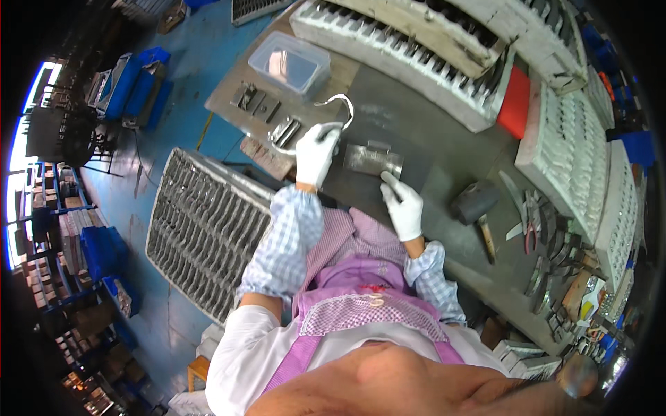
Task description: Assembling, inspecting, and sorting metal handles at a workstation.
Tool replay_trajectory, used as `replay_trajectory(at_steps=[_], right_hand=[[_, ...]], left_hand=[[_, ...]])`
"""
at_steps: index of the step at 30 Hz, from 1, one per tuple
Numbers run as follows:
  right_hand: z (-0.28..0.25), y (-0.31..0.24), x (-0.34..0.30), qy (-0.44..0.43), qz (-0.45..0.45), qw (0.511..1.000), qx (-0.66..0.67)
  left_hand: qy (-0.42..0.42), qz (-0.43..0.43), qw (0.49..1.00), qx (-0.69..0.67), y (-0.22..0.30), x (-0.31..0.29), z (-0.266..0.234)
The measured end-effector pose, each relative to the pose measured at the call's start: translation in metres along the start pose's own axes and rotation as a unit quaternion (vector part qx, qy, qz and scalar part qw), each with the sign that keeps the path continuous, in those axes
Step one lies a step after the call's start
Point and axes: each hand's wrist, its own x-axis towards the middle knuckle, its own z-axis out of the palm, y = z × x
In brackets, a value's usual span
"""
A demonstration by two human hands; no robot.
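My left hand (316, 156), in a white glove, is closed around a thin, curved silvery metal strip (345, 104) that arcs up and over from its fingers. Just left of that hand a small metal block or fixture (284, 130) lies on the bench, with a bright curved piece beside it. A flat rectangular metal block (368, 159) with a raised tab lies between my hands. My right hand (406, 210), also gloved in white, has its forefinger stretched to the block's near right edge. Its fingers are slightly apart, and I see nothing in them.
A clear plastic box (290, 61) and dark metal fixtures (255, 102) occupy the bench's left end. On the right lie a black mallet (475, 201) and pliers (531, 222). Slotted white trays (409, 66) line the far side; another slotted tray (208, 225) stands at left.
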Motion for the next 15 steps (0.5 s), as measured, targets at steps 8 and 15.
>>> replay_trajectory(at_steps=[8, 15], right_hand=[[0.007, -0.072, 0.013, -0.081, 0.190, 0.953, 0.222], [0.004, -0.035, 0.031, 0.038, -0.023, 0.996, -0.077]], left_hand=[[-0.044, 0.122, 0.986, 0.109, -0.037, -0.134, -0.002], [0.049, 0.031, 0.998, -0.010, -0.043, -0.062, -0.005]])
